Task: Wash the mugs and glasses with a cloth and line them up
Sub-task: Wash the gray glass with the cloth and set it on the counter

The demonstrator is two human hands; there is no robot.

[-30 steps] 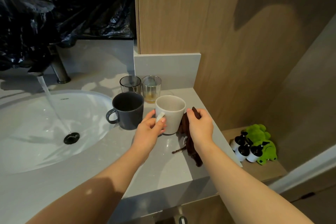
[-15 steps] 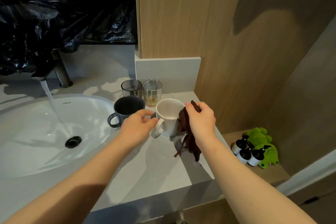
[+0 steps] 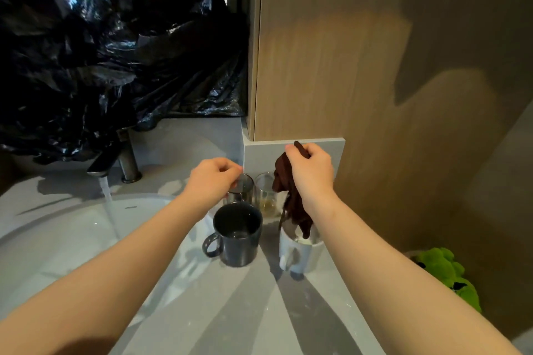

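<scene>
**Washstand: four vessels, washing about to start**

Worktop (image 3: 219, 311), grey. Near right, the white mug (image 3: 301, 256), which the left hand let go a moment ago. The brown cloth (image 3: 292, 207) is newly lifted off the worktop, its tail dangling into that mug. Dark grey mug (image 3: 238, 233) just beside. Behind are a smoked glass (image 3: 243, 192) and a clear glass (image 3: 266, 196) with amber dregs. The left hand (image 3: 215, 179) has moved to the smoked glass, fingers curled at its rim; grip unclear. The right hand (image 3: 310, 170) pinches the cloth aloft. Tap (image 3: 105, 163) running. The smoked glass looks first for washing.
</scene>
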